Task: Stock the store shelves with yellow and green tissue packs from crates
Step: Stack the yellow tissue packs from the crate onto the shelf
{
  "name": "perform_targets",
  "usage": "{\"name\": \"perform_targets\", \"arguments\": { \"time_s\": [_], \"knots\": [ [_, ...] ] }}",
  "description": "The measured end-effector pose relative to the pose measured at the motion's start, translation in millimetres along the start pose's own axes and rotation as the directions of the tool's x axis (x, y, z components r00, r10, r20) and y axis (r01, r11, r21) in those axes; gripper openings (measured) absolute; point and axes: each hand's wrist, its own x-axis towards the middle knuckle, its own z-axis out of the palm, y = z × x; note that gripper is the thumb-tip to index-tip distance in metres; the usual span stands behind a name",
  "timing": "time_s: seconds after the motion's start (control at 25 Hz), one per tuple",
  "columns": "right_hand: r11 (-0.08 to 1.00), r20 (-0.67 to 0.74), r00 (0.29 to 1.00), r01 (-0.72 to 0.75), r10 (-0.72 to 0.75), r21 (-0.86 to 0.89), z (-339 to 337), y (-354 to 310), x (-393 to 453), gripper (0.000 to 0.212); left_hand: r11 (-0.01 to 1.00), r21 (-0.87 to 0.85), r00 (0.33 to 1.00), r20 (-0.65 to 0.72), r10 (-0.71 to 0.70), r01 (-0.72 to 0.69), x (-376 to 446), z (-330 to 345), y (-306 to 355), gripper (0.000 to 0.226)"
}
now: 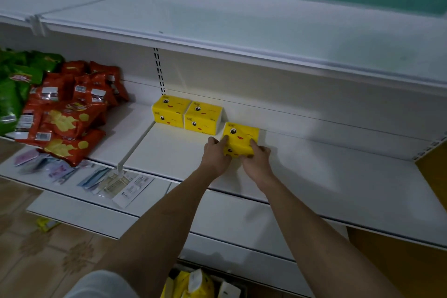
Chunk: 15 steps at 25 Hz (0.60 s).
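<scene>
There is only one view, from a camera on the person's head. It looks forward and steeply down, so both forearms enter from the bottom edge and reach away from the lens. The left hand [216, 155] and the right hand [258, 159] sit near the middle of the picture, quite close. Beyond the hands the middle shelf [338, 176] meets its back wall; above them the upper shelf [242, 24] crosses the frame. The wide angle bends the shelf edges.
</scene>
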Motion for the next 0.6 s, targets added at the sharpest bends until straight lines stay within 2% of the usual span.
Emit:
{"name": "perform_targets", "arguments": {
  "time_s": [0.2,0.4,0.48,0.56,0.6],
  "knots": [
    [0.999,0.059,0.998,0.012,-0.015,0.051,-5,-7,47,0.064,0.993,-0.105,0.998,-0.031,-0.063,0.059,33,2,9,0.062],
    [0.983,0.132,0.991,-0.058,0.035,0.177,-3,-21,52,0.066,0.969,-0.236,0.996,-0.025,-0.087,0.079,37,-4,14,0.066],
    [0.979,-0.003,1.0,-0.017,0.018,0.205,-4,-23,44,0.058,0.944,-0.326,0.992,-0.092,-0.088,0.053,26,-7,13,0.061],
    [0.966,-0.184,0.981,0.106,-0.063,0.235,0,-20,21,0.038,0.919,-0.393,0.959,-0.275,-0.072,-0.044,0,-8,6,0.048],
    [0.951,-0.225,0.969,0.166,-0.107,0.262,6,-15,5,0.031,0.908,-0.407,0.926,-0.372,-0.062,-0.102,-18,-4,-1,0.04]
  ]
}}
